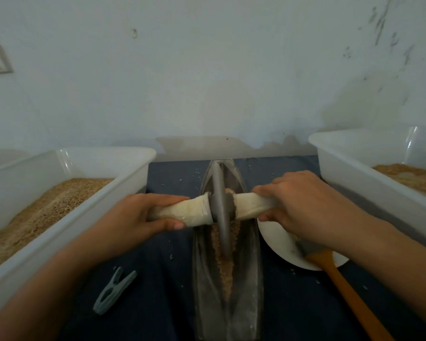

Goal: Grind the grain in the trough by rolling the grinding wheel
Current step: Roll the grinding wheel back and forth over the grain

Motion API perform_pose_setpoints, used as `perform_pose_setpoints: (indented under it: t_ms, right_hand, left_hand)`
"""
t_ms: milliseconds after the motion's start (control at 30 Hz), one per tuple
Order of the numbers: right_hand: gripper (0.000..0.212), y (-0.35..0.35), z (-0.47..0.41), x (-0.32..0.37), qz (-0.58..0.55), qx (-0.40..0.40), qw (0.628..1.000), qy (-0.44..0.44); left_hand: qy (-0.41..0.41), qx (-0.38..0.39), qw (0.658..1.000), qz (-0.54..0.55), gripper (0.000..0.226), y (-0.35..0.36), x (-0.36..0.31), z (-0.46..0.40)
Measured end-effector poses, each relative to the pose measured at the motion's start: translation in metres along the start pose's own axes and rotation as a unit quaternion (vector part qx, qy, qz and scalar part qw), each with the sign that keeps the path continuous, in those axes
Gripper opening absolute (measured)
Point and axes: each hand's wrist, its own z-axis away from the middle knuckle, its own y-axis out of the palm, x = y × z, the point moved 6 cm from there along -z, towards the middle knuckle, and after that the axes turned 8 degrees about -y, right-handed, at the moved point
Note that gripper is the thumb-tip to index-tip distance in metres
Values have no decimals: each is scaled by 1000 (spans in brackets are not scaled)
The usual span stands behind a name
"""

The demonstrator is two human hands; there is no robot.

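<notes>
Hemmed in at frame left by a white tub (123,183) of grain and at frame right by a second white tub (349,168), with only narrow strips of dark blue cloth (172,173) between either tub and the trough (249,254). Blocked behind by a pale wall (207,70) just past the far tip. Lying lower left on the cloth, a grey clothespin (115,290); lower right, a white plate (278,242) touching the rim, an orange-handled tool (342,286) across it.

At centre frame, a long grey boat-shaped trough with a brown line of grain (226,274) along its groove. Standing upright in it, the grey grinding wheel (220,205). Left hand (138,215) wrapped round the cream handle (182,211); right hand (298,205) gripping the opposite handle.
</notes>
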Motion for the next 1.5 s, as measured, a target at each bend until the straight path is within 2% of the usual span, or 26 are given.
perform_pose_setpoints:
  t_ms: [67,133,233,300,400,500,567,700,800,867,933,1033,1100,1233,1300,1400,1467,1500]
  right_hand:
    - [20,-11,5,8,-15,34,999,-21]
    - [21,-24,12,16,-48,64,996,-41]
    - [25,-38,24,23,-65,74,994,-53]
    - [22,-34,23,20,-66,78,994,-37]
    - [18,-13,10,8,-75,67,995,4]
    - [29,6,-2,-7,-50,20,998,39]
    - [36,12,-3,-12,-34,7,998,44]
    - [30,5,0,-3,-14,15,1000,10]
    - [25,-10,9,5,-53,78,996,-5]
    - [27,-23,19,10,-75,110,991,-19]
    - [33,-33,26,14,-79,113,990,-34]
    - [24,-28,23,12,-91,106,990,-20]
    - [17,-14,14,5,-101,90,991,10]
    - [35,10,-1,-11,-61,9,997,45]
    - [39,15,-2,-14,-39,-6,998,49]
    - [29,10,0,-7,-34,8,999,22]
    - [18,-2,4,0,-52,42,998,-4]
    - [20,-9,7,4,-70,67,995,-13]
  left_hand:
    - [10,72,997,36,41,-1,1,8]
    - [19,146,987,65,40,-2,1,19]
    - [35,182,980,69,46,-6,-3,27]
    - [32,159,985,55,49,-7,-4,25]
    - [33,40,998,-29,46,-3,-6,17]
    - [50,-104,986,-119,45,3,-9,5]
    - [44,-135,980,-142,47,4,-9,-1]
    - [28,-83,994,-68,46,2,-4,2]
    - [30,11,999,3,39,-3,-5,12]
    - [45,80,995,27,47,-6,-7,21]
    - [56,104,992,42,52,-11,-10,27]
    - [52,98,993,27,49,-8,-10,26]
    - [39,49,998,-3,41,-3,-7,19]
    - [48,-113,987,-101,46,3,-10,5]
    - [44,-140,982,-120,49,5,-11,0]
    - [26,-98,991,-87,48,3,-6,2]
    - [17,-33,999,-32,43,-2,-3,9]
    - [19,10,1000,-12,41,-3,-3,14]
